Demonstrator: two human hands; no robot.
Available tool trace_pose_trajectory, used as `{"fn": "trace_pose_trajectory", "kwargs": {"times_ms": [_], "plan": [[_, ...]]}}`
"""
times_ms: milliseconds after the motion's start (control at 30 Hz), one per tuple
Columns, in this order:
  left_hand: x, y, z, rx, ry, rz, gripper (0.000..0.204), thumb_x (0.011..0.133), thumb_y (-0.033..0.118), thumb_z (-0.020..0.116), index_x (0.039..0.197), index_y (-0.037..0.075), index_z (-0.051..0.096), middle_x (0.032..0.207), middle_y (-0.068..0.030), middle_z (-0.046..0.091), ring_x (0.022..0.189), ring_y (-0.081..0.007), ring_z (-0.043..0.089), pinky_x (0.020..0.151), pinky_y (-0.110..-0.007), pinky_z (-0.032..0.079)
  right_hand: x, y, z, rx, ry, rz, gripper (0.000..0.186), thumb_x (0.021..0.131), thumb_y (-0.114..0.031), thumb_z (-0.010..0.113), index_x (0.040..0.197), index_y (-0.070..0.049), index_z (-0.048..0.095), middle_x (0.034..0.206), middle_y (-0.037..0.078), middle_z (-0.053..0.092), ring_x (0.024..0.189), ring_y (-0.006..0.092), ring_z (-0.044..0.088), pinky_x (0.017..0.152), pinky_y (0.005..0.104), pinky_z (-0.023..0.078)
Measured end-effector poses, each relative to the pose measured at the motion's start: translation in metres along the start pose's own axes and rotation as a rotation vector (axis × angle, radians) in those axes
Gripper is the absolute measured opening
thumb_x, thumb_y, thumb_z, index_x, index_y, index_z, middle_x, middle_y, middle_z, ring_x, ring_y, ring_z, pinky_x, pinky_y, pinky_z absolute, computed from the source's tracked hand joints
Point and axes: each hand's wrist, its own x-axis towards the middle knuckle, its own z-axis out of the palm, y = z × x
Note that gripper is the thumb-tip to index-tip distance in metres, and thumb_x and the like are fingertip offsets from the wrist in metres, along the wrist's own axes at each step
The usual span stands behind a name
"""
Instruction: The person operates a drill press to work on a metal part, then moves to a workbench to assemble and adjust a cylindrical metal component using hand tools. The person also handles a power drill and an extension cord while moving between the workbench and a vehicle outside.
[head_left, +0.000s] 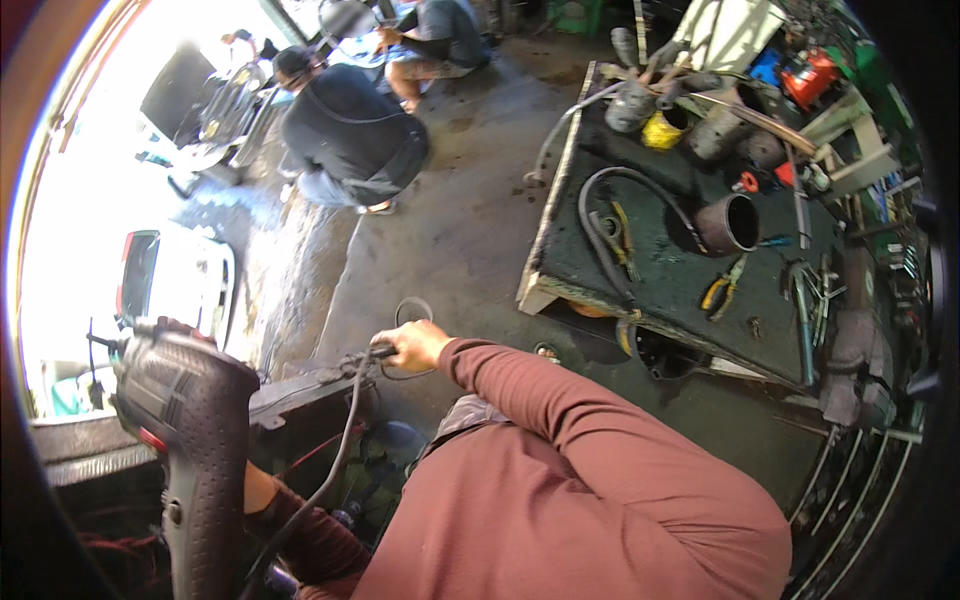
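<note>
A large dark power drill (200,400) with a textured grip and a red trigger fills the left foreground. My left hand (259,490) is behind it; only the wrist side shows, and its fingers are hidden by the tool. A grey power cord (350,430) loops up from beside the drill handle toward my right hand (415,345). That hand is closed round a short dark piece at the cord's upper end, over a metal edge (300,392). Whether the piece is a plug I cannot tell.
A dark workbench (680,270) at the right carries yellow-handled pliers (722,290), a rusty pipe piece (728,225), a curved hose (585,215) and tool-filled cans. A bench vise (858,360) stands at its right end. Two people (350,130) crouch at the far left near a white vehicle part (180,280).
</note>
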Motion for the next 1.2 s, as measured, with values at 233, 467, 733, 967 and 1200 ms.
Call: {"fn": "trace_pose_trajectory", "kwargs": {"times_ms": [233,467,733,967,1200], "plan": [[-0.004,-0.047,-0.092,0.344,0.341,0.467,0.057,0.095,0.046,0.064,0.128,0.000,0.062,0.117,-0.0275,0.067,0.100,-0.0407,0.070,0.088,-0.052,0.059,-0.034,-0.035,-0.043,0.813,0.204,0.155,0.040,0.105,-0.027,0.064,0.130,0.004,0.062,0.094,0.010,0.070,0.085,0.0141,0.061,0.082,0.0369,0.052],[-0.040,-0.099,-0.172,0.570,0.536,0.444,0.058,0.095,0.046,0.064,0.129,0.000,0.062,0.118,-0.0270,0.067,0.102,-0.0407,0.070,0.089,-0.052,0.059,-0.061,-0.074,-0.082,0.138,-0.213,-0.007,0.041,0.099,-0.031,0.065,0.122,0.003,0.061,0.110,0.029,0.072,0.106,0.0448,0.070,0.088,0.0492,0.054],[-0.070,-0.112,-0.202,0.625,0.613,0.369,0.059,0.095,0.047,0.064,0.130,0.000,0.061,0.119,-0.0265,0.068,0.103,-0.0406,0.070,0.090,-0.052,0.058,-0.073,-0.073,-0.067,-0.114,-0.392,-0.136,0.037,0.094,-0.024,0.065,0.119,0.003,0.060,0.102,0.027,0.073,0.100,0.0455,0.071,0.084,0.0518,0.056],[-0.062,-0.129,-0.201,0.653,0.593,0.306,0.060,0.095,0.048,0.063,0.131,0.000,0.061,0.119,-0.0261,0.068,0.104,-0.0405,0.070,0.091,-0.052,0.058,-0.081,-0.068,-0.067,-0.004,-0.086,-0.112,0.030,0.094,-0.024,0.062,0.113,-0.001,0.063,0.100,0.028,0.073,0.099,0.0451,0.071,0.083,0.0521,0.056],[-0.017,-0.142,-0.182,0.654,0.439,0.244,0.061,0.094,0.049,0.063,0.132,0.000,0.060,0.120,-0.0257,0.068,0.106,-0.0405,0.069,0.093,-0.051,0.058,-0.119,-0.051,-0.097,-0.172,0.034,-0.277,0.049,0.088,-0.017,0.069,0.136,-0.008,0.062,0.121,0.022,0.066,0.108,0.0405,0.069,0.087,0.0505,0.056]]}}
